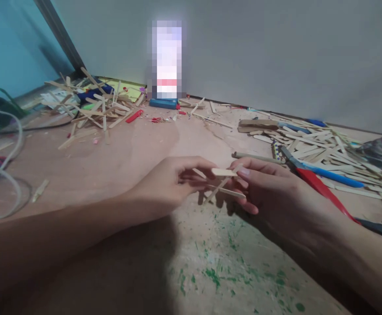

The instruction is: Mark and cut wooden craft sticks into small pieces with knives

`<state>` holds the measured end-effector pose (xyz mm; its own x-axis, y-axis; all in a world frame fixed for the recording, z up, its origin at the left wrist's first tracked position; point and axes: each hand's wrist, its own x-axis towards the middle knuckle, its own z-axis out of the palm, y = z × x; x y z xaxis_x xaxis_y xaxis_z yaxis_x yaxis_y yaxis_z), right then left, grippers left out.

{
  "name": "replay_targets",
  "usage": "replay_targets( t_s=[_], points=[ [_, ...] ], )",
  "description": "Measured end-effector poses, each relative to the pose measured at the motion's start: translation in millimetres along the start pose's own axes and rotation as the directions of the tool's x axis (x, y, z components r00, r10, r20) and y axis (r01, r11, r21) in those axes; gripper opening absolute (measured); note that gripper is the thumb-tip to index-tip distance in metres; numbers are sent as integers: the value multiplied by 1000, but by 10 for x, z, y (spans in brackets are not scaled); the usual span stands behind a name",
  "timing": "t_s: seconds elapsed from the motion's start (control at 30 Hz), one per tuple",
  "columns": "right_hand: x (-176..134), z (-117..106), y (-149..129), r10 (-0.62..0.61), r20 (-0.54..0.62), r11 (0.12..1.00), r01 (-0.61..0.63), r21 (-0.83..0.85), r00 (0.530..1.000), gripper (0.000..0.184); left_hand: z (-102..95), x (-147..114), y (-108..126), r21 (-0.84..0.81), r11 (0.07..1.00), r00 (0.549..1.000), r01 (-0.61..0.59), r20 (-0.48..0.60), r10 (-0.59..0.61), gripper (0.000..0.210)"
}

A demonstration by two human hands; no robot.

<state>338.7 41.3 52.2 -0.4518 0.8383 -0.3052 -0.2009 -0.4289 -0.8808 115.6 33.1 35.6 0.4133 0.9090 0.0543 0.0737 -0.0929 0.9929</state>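
Note:
Just above the tabletop, in the middle of the view, my two hands hold a small piece made of wooden craft sticks (pixel 225 172). Two sticks run side by side, and a slanting stick (pixel 215 191) crosses them. My left hand (pixel 180 177) is closed on the left ends of the sticks, its fingers partly hidden behind them. The thumb and index finger of my right hand (pixel 266 183) pinch the upper end of the slanting stick. Its other fingers curl below, close to the lower stick (pixel 233 192). Any joint between the sticks is too small to make out.
Many loose craft sticks (pixel 322 151) lie in a heap at right, beside pliers (pixel 320 188) with red and blue handles. A tangle of joined sticks (pixel 103 107) stands back left. A blurred bright screen (pixel 166 57) leans against the wall. White tubing (pixel 18 127) loops at left.

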Motion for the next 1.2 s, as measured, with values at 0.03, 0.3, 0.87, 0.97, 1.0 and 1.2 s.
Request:
replay_targets(
  t_s=[0.03,0.3,0.87,0.97,1.0,1.2],
  points=[
    [2,1,6,-13,-1,1000,13,0,1000,25,6,0,9,-6,1000,1000,3,-9,-3,20],
    [22,-12,24,1,-6,1000,-2,-20,1000,28,21,0,47,-71,997,999,7,-42,-10,24],
    [0,-19,63,33,14,999,-33,-16,999,23,11,-26,44,-206,976,997,69,-3,-71,15],
    [-3,-10,49,30,13,1000,-30,-7,999,25,13,-23,45,-207,975,997,76,20,-73,12],
    [-6,-4,43,31,13,1000,-31,-1,999,25,13,-23,49,-202,976,997,77,30,-73,10],
    [-24,38,21,49,23,998,-50,34,999,21,10,-34,84,-137,988,994,70,88,-58,5]
  ],
)
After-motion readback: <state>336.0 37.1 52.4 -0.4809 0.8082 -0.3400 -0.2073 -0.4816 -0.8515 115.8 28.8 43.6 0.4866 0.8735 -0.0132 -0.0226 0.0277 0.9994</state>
